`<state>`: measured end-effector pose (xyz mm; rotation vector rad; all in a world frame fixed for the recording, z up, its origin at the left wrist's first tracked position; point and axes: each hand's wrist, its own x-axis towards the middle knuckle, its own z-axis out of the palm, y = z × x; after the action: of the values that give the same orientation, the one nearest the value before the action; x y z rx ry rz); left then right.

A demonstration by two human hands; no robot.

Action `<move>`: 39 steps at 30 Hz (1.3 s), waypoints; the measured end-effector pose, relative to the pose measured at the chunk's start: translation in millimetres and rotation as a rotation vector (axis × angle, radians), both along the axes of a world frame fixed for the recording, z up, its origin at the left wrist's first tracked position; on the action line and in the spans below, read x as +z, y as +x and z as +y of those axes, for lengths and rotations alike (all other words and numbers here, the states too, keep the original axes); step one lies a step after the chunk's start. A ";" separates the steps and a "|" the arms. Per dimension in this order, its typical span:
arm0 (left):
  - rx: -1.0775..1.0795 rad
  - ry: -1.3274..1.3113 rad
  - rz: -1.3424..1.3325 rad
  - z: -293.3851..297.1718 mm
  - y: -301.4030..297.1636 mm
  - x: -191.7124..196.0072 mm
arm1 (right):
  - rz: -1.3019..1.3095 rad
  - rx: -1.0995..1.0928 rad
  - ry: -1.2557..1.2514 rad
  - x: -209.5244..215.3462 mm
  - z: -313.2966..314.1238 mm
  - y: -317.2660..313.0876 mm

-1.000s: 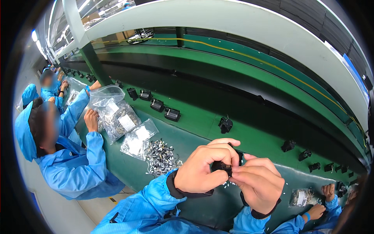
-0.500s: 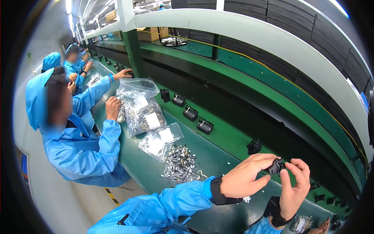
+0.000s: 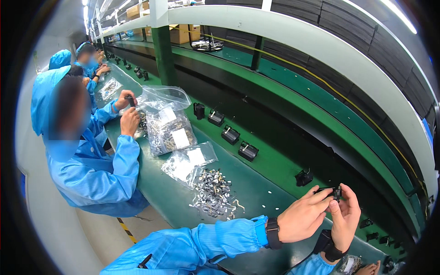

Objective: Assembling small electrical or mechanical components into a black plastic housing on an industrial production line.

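Over the right part of the green bench, both hands meet at a small black plastic part [image 3: 338, 192]. My right hand [image 3: 344, 219] pinches it between thumb and fingers. My left hand [image 3: 302, 216] reaches in from the left, its fingertips closed at the part's left side; they hide some of it. A similar black part [image 3: 303, 177] lies on the green ledge just beyond my hands. To the left of my left hand, a pile of small black, white and cream connector pieces with short leads [image 3: 213, 192] is spread on the bench [image 3: 256, 192].
Clear bags of small pieces [image 3: 169, 130] lie left of the pile. Several black parts [image 3: 230, 134] line the ledge beside a dark channel. On the left a co-worker in blue [image 3: 91, 174] handles a dark part. Another person's hand [image 3: 369, 268] shows at the lower right.
My hands have turned the black part, and my left fingers have shifted along it. The co-worker's far hand has drawn back from the ledge with a dark part. The view has moved slightly.
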<state>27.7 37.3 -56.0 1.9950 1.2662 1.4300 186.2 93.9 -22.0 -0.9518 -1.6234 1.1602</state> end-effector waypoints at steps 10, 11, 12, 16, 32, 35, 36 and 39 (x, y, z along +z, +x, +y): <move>-0.118 0.083 0.037 -51.0 37.1 18.9 | 0.047 0.006 0.042 7.7 6.3 65.1; -0.130 0.083 0.034 -59.1 37.4 22.0 | 0.026 -0.055 0.026 5.3 9.1 67.7; -0.309 -0.029 -0.017 -67.5 35.1 24.8 | 0.006 -0.114 0.010 1.7 13.3 69.0; -0.686 -0.118 -0.169 -88.3 19.4 3.1 | -0.046 -0.131 0.021 -14.5 30.3 56.3; -1.212 -0.984 -0.857 -90.0 13.5 -102.9 | -0.718 0.172 0.480 -95.9 95.3 -130.8; -1.165 -0.981 -0.895 -84.8 9.3 -97.2 | -0.728 0.182 0.457 -106.7 101.4 -128.4; -1.149 -0.990 -0.941 -84.6 8.7 -95.0 | -0.717 0.174 0.442 -105.2 98.8 -127.4; -1.147 -0.970 -1.009 -82.2 2.6 -84.6 | -0.710 0.196 0.445 -89.2 88.8 -118.0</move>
<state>30.3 -44.9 -140.6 0.7544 0.1178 0.7145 68.2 182.7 -111.2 -0.9731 -2.4575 0.5393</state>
